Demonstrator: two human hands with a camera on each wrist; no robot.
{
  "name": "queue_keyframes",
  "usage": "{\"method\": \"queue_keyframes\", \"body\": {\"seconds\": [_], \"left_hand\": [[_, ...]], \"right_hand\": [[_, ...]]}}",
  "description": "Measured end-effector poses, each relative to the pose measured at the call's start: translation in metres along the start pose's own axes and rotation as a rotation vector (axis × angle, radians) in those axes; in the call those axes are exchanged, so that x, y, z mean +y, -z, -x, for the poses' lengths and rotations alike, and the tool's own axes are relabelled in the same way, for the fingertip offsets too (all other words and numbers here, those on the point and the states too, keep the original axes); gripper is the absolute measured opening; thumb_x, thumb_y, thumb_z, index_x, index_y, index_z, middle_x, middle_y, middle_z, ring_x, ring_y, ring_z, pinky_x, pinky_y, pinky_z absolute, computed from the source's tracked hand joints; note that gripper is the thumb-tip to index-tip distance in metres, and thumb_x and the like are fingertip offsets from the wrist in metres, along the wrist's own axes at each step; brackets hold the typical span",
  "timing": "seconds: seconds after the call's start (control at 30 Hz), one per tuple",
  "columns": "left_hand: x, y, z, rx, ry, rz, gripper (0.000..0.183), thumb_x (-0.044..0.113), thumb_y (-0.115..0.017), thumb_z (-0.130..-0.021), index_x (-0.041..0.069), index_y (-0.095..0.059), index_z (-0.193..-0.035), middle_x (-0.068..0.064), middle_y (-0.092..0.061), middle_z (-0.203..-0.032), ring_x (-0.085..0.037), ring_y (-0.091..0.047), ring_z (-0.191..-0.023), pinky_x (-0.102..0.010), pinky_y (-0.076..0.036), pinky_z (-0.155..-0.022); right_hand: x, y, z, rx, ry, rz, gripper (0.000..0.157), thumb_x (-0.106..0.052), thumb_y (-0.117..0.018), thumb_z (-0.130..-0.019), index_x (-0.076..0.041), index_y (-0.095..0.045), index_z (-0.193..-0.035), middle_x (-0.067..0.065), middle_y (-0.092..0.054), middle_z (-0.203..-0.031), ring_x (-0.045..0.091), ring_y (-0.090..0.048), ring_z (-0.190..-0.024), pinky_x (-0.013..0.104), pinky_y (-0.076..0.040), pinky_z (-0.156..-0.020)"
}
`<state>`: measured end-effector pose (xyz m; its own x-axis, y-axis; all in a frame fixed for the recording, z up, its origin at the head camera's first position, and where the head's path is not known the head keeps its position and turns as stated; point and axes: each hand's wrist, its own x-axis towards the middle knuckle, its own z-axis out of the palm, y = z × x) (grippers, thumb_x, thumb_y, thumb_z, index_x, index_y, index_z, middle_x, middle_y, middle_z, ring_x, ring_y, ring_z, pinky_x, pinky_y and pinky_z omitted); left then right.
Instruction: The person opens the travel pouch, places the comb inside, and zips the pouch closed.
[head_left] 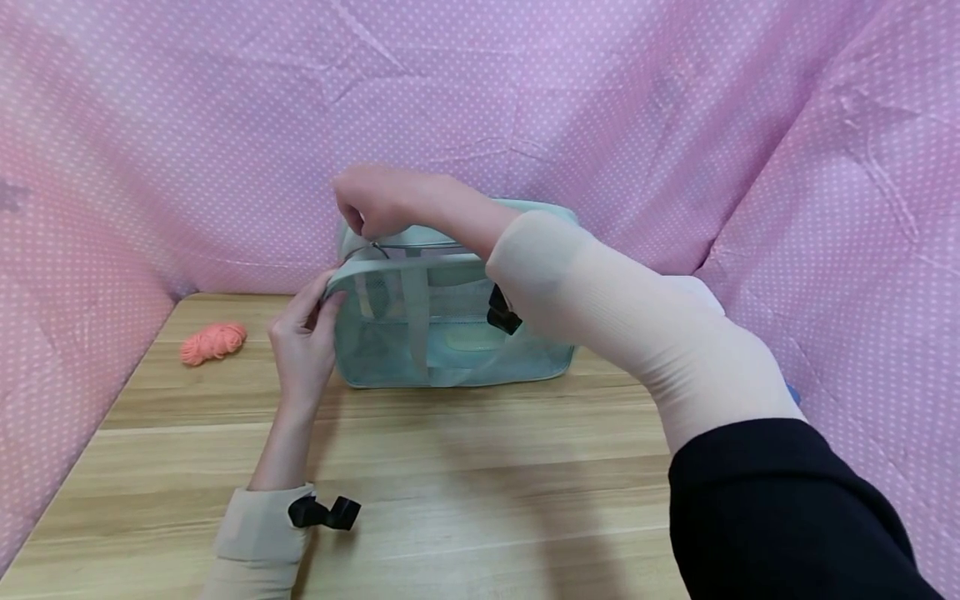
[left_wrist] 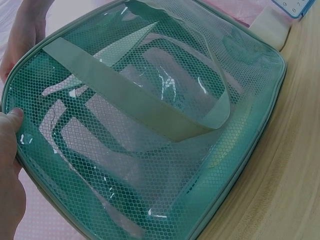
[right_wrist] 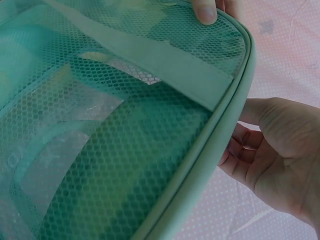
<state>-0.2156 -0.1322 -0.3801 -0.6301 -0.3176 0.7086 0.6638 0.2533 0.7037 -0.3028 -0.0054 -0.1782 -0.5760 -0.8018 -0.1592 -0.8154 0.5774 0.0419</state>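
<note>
A translucent green mesh bag (head_left: 495, 367) with pale green trim and a strap handle (left_wrist: 125, 100) stands upright on the table. My left hand (head_left: 306, 333) pinches its upper left corner, thumb on the near face, as the left wrist view (left_wrist: 7, 165) also shows. Above that corner my right hand (head_left: 378, 200) is curled at the zipper along the top, with a small metal zipper pull (head_left: 377, 246) right under the fingers. In the right wrist view the right hand's (right_wrist: 280, 155) fingertips are partly hidden behind the bag's rim.
A coral skein of yarn (head_left: 213, 343) lies on the wooden table (head_left: 420, 467) left of the bag. A white object (left_wrist: 270, 27) and a blue-framed card with numbers (left_wrist: 296, 5) are beyond the bag's right end. Pink dotted cloth (head_left: 480, 83) hangs around the table.
</note>
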Motion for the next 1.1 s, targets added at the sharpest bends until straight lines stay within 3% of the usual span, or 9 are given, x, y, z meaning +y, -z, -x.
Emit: {"method": "queue_keyframes", "body": {"seconds": [0.17, 0.4, 0.6, 0.7, 0.8, 1.1], "left_hand": [[0.0, 0.001, 0.001, -0.004, -0.006, -0.015, 0.025, -0.002, -0.071, -0.093, 0.0, -0.076, -0.118, 0.005, -0.077, -0.115, 0.003, -0.068, -0.098, -0.01, -0.054, -0.083], [0.0, 0.002, 0.002, -0.053, -0.001, -0.011, 0.026, -0.002, -0.066, -0.096, -0.002, -0.072, -0.121, -0.006, -0.076, -0.124, 0.0, -0.069, -0.108, -0.014, -0.055, -0.093], [-0.002, 0.003, 0.003, -0.129, 0.023, 0.023, 0.028, -0.001, -0.058, -0.101, -0.008, -0.062, -0.128, 0.011, -0.07, -0.127, -0.002, -0.065, -0.117, -0.016, -0.053, -0.1], [-0.001, 0.004, 0.004, -0.133, 0.034, -0.013, 0.027, 0.0, -0.057, -0.102, -0.007, -0.061, -0.128, 0.002, -0.07, -0.126, 0.0, -0.064, -0.115, -0.013, -0.052, -0.097], [0.0, 0.003, 0.004, -0.123, 0.042, -0.051, 0.027, 0.001, -0.058, -0.102, -0.007, -0.062, -0.127, -0.017, -0.07, -0.123, 0.003, -0.063, -0.11, -0.01, -0.051, -0.094], [0.0, 0.004, 0.003, -0.115, 0.018, -0.076, 0.026, 0.0, -0.06, -0.1, -0.009, -0.062, -0.125, -0.019, -0.068, -0.134, 0.006, -0.063, -0.118, -0.01, -0.051, -0.097]], "right_hand": [[0.003, 0.001, 0.004, -0.011, -0.009, -0.015, 0.031, 0.007, -0.048, -0.088, -0.006, -0.077, -0.092, -0.001, -0.067, -0.092, 0.017, -0.057, -0.095, 0.03, -0.051, -0.087], [0.006, 0.003, 0.01, -0.014, -0.016, -0.039, 0.033, 0.007, -0.047, -0.091, -0.005, -0.077, -0.101, 0.008, -0.072, -0.111, 0.02, -0.059, -0.102, 0.031, -0.052, -0.093], [0.009, 0.002, 0.013, -0.008, -0.009, -0.067, 0.033, 0.007, -0.048, -0.091, -0.003, -0.077, -0.101, 0.007, -0.072, -0.112, 0.02, -0.058, -0.104, 0.03, -0.05, -0.094], [0.01, 0.002, 0.014, -0.004, -0.006, -0.077, 0.031, 0.006, -0.05, -0.091, -0.003, -0.077, -0.103, 0.008, -0.072, -0.115, 0.021, -0.059, -0.107, 0.032, -0.05, -0.098], [0.011, 0.001, 0.016, -0.004, -0.011, -0.088, 0.032, 0.006, -0.051, -0.09, -0.003, -0.077, -0.106, 0.009, -0.072, -0.119, 0.022, -0.059, -0.109, 0.033, -0.05, -0.101], [0.014, 0.0, 0.019, 0.002, -0.023, -0.114, 0.034, 0.005, -0.051, -0.087, -0.005, -0.078, -0.106, 0.007, -0.073, -0.118, 0.02, -0.056, -0.102, 0.031, -0.05, -0.096]]}}
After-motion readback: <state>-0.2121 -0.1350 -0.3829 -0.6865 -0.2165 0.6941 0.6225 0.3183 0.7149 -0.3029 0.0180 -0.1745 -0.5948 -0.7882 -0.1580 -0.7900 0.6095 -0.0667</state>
